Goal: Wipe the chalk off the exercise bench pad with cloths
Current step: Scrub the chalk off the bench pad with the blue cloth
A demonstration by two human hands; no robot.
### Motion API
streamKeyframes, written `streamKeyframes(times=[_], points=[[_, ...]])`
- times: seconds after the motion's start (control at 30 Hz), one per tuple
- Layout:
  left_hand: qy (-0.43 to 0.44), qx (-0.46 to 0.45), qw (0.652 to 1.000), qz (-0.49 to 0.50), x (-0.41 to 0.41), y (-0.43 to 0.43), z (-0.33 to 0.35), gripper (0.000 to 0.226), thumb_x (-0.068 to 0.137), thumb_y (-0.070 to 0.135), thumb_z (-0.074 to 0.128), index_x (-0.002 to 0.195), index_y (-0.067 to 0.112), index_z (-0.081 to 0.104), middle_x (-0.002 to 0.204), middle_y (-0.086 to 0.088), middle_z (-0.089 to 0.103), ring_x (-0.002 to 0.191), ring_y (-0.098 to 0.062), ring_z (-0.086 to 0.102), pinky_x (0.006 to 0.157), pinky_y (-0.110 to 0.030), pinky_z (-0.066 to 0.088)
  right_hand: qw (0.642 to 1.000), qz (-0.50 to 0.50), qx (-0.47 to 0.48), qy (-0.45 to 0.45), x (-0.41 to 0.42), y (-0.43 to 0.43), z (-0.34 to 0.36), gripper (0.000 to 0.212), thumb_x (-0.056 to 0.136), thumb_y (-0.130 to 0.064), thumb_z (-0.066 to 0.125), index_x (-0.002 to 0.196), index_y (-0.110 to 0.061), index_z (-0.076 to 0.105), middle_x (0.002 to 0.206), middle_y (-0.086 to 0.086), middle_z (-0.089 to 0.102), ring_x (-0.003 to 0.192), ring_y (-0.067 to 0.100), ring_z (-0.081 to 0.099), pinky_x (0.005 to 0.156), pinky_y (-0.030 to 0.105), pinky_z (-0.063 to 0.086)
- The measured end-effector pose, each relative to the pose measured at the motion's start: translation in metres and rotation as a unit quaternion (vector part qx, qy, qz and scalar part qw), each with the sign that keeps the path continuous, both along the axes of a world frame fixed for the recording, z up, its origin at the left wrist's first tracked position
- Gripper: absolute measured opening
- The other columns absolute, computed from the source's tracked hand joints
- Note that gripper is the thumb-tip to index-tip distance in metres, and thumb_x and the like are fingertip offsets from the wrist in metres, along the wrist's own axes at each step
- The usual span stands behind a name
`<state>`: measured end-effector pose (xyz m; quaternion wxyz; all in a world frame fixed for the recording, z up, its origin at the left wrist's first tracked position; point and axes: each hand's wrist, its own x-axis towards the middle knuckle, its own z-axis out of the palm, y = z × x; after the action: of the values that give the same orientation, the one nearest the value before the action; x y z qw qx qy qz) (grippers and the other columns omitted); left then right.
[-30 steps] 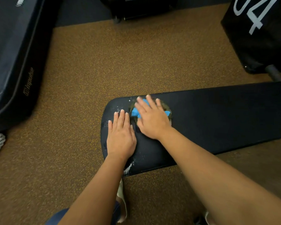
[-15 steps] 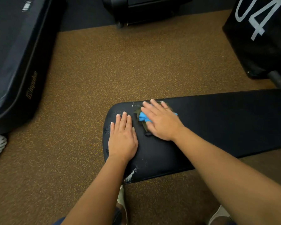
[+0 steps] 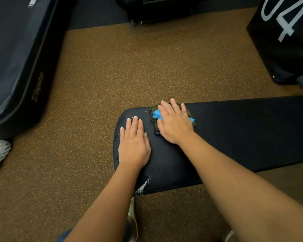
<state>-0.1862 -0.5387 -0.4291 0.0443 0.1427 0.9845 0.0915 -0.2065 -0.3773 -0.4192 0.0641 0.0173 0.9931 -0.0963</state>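
R hand (image 3: 175,124), flat on cloths (image 3: 156,115), slid toward pad (image 3: 243,133) far edge; L hand (image 3: 134,149) still flat.

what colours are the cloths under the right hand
Blue cloth and dark olive cloth, head view.

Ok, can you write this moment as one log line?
step: wipe | right hand: flat, pressing cloths on bench pad | left hand: flat on bench pad | chalk: smear at near edge

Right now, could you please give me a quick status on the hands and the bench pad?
Left hand flat on bench pad. Right hand pressing bunched cloths. Chalk smear at near edge.
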Motion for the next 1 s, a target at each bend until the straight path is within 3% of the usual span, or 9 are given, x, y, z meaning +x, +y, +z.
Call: streamKeyframes(times=[0.07, 0.23, 0.43, 0.6, 0.8, 0.93, 1.0], points=[[-0.003, 0.001, 1.0, 0.013, -0.004, 0.001, 0.0, 0.054, 0.101, 0.03, 0.022, 0.152, 0.012, 0.012, 0.16, -0.003, 0.002, 0.146, -0.02, -0.007, 0.118, -0.039, -0.004, 0.999, -0.033, -0.008, -0.005, -0.007, -0.021, 0.002, 0.06, 0.098, -0.037, 0.028, 0.153, -0.015, 0.016, 0.162, -0.002, 0.008, 0.148, 0.029, -0.006, 0.118, 0.052, -0.003], [0.0, 0.007, 1.0, 0.019, -0.009, 0.0, 0.0, 0.054, 0.101, 0.03, 0.022, 0.151, 0.01, 0.013, 0.16, -0.004, 0.002, 0.147, -0.02, -0.006, 0.118, -0.04, -0.003, 0.992, 0.121, -0.025, 0.021, 0.006, -0.002, 0.002, 0.055, 0.1, -0.033, 0.033, 0.151, -0.018, 0.023, 0.161, -0.005, 0.013, 0.148, 0.023, -0.002, 0.119, 0.047, -0.001], [0.01, 0.008, 1.0, 0.024, -0.008, 0.002, -0.003, 0.053, 0.101, 0.029, 0.019, 0.15, 0.009, 0.016, 0.16, -0.006, 0.005, 0.147, -0.023, -0.003, 0.118, -0.041, -0.001, 1.0, -0.011, -0.014, -0.003, -0.015, -0.027, 0.003, 0.059, 0.097, -0.036, 0.029, 0.152, -0.014, 0.018, 0.161, -0.002, 0.01, 0.148, 0.029, -0.006, 0.118, 0.052, -0.004], [0.025, 0.012, 0.999, 0.021, -0.008, 0.001, -0.006, 0.062, 0.095, 0.035, 0.009, 0.149, 0.006, 0.022, 0.159, -0.008, 0.011, 0.147, -0.023, 0.001, 0.118, -0.041, 0.002, 0.989, 0.148, -0.018, 0.023, -0.002, -0.007, 0.001, 0.056, 0.099, -0.035, 0.034, 0.151, -0.018, 0.024, 0.161, -0.004, 0.013, 0.149, 0.024, -0.001, 0.118, 0.047, -0.001], [0.03, 0.004, 0.999, 0.029, -0.009, 0.004, -0.008, 0.064, 0.093, 0.035, 0.009, 0.149, 0.008, 0.021, 0.159, -0.008, 0.011, 0.147, -0.024, 0.001, 0.118, -0.042, 0.003, 0.999, 0.051, 0.002, 0.002, -0.029, -0.016, 0.003, 0.058, 0.099, -0.037, 0.027, 0.152, -0.016, 0.019, 0.161, -0.003, 0.01, 0.148, 0.027, -0.005, 0.118, 0.05, -0.003], [0.032, 0.01, 0.999, 0.027, -0.009, 0.002, -0.009, 0.062, 0.093, 0.033, 0.012, 0.146, 0.005, 0.03, 0.158, -0.01, 0.017, 0.147, -0.026, 0.006, 0.116, -0.043, 0.006, 0.983, 0.18, -0.018, 0.024, -0.018, -0.011, -0.001, 0.055, 0.099, -0.034, 0.033, 0.151, -0.018, 0.025, 0.161, -0.005, 0.013, 0.149, 0.024, -0.002, 0.118, 0.048, -0.001], [0.038, 0.006, 0.999, 0.027, -0.009, 0.003, -0.008, 0.062, 0.094, 0.033, 0.013, 0.146, 0.004, 0.03, 0.157, -0.01, 0.019, 0.146, -0.027, 0.009, 0.116, -0.043, 0.007, 0.982, 0.189, -0.014, 0.022, -0.016, 0.007, -0.002, 0.055, 0.099, -0.037, 0.034, 0.151, -0.021, 0.025, 0.161, -0.006, 0.012, 0.149, 0.022, -0.001, 0.118, 0.046, -0.001]])
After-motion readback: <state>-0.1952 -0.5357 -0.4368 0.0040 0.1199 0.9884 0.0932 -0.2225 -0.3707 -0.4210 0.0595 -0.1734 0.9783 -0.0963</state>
